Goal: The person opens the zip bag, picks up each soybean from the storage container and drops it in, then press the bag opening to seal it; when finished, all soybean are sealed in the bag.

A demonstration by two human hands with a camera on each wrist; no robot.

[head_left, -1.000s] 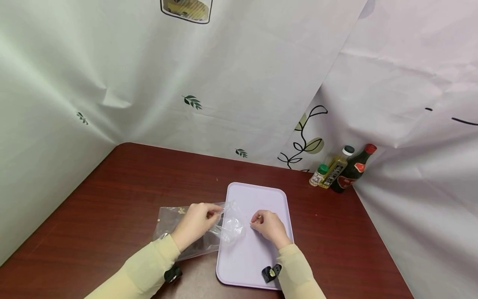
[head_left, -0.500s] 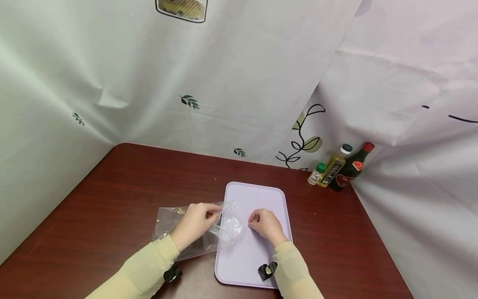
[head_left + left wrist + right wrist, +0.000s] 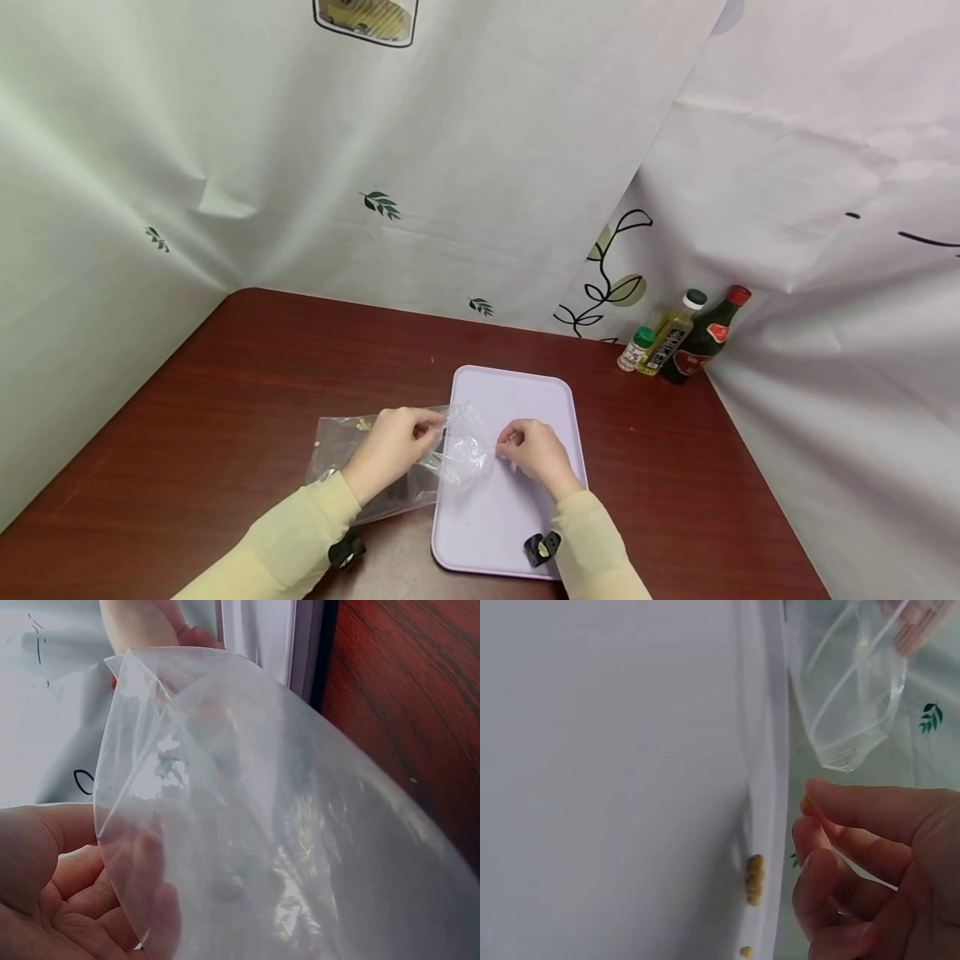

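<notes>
Soft, even light in the head view; left wrist view dim and hazy.
White glare breaks up the clear bag (image 3: 468, 452); pale sheen dulls the near table (image 3: 397, 552). Wall cloth (image 3: 480, 125) tints greenish left, pinkish right. Right wrist view: soft-edged shadow on the tray (image 3: 607, 780), fine detail slightly blurred.

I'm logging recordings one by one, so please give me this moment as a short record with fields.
left hand: holds the clear plastic bag by its edge
right hand: appears to pinch a small yellow bean-like piece
bag position: partly over the dark red-brown table, partly over the left side of the lilac tray
other yellow pieces: along the tray's edge, right wrist view
back right: green-capped jar, dark-capped bottle, red-capped bottle, side by side
unclear: whether the bag is open
</notes>
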